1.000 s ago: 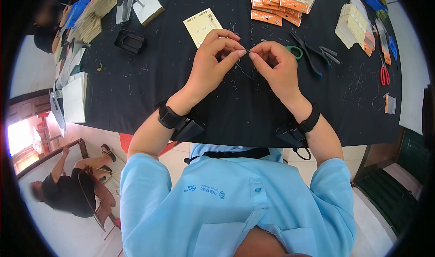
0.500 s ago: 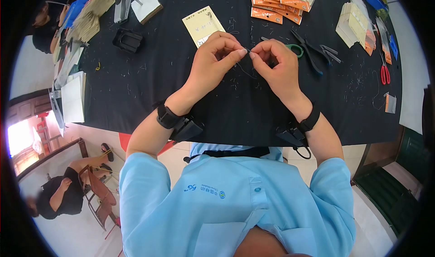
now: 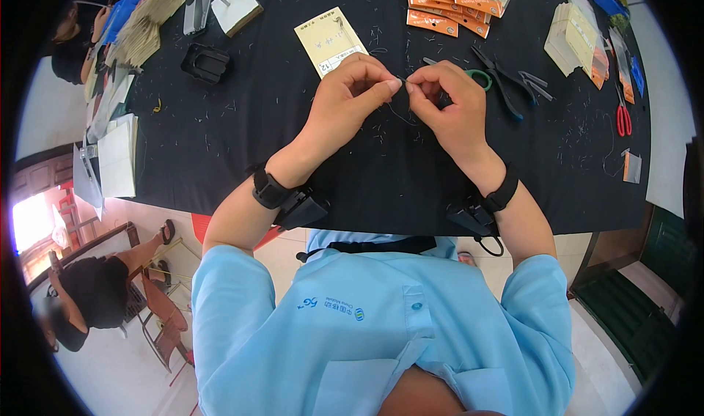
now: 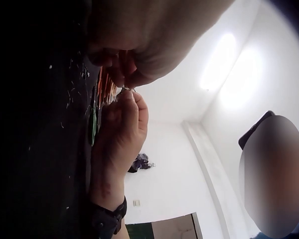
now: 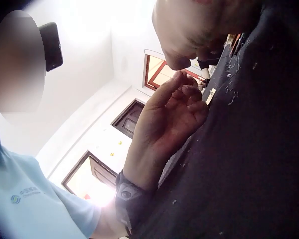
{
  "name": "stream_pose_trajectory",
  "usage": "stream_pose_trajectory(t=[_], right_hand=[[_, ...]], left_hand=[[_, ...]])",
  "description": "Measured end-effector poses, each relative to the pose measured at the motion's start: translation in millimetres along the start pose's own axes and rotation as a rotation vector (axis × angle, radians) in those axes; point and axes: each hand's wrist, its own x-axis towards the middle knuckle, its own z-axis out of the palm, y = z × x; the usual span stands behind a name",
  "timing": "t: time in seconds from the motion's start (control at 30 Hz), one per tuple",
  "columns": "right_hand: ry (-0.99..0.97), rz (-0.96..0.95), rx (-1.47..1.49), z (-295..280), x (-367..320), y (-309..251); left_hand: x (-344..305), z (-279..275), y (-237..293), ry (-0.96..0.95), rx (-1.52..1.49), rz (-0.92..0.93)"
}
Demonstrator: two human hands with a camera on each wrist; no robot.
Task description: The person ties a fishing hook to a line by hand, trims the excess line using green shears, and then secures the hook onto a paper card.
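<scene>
Over the black cloth, my left hand and right hand meet almost fingertip to fingertip. Each pinches the same tiny dark thread-like piece between thumb and forefinger; its exact kind I cannot tell. A thin line loops down below the fingertips. Just beyond the left hand lies a cream printed card, partly covered by the knuckles. In the left wrist view the right hand reaches up to the left hand's fingertips. The right wrist view shows the left hand with its other fingers loosely curled.
Green-handled scissors and pliers lie beside the right hand. Orange packets are stacked at the back. A black tray sits at left, red scissors far right. Line clippings dot the cloth. Another person sits at lower left.
Both hands keep their pinch and barely shift, with a slightly wider gap between the fingertips. More of the cream card shows. The seated person in the background moves their arms and legs.
</scene>
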Motion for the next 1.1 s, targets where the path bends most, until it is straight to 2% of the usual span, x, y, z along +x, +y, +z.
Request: stream_pose_trajectory(t=[0.9, 0.97, 1.1], right_hand=[[0.004, 0.011, 0.025, 0.0, -0.5, 3.6], [-0.005, 0.009, 0.006, 0.2, 0.0, 3.8], [0.019, 0.010, 0.036, 1.8, 0.8, 2.7]], left_hand=[[1.2, -1.2, -2.3, 0.016, 0.055, 0.047], [3.3, -4.4, -2.2, 0.023, 0.178, 0.132], [6.9, -10.6, -4.0, 0.049, 0.227, 0.205]])
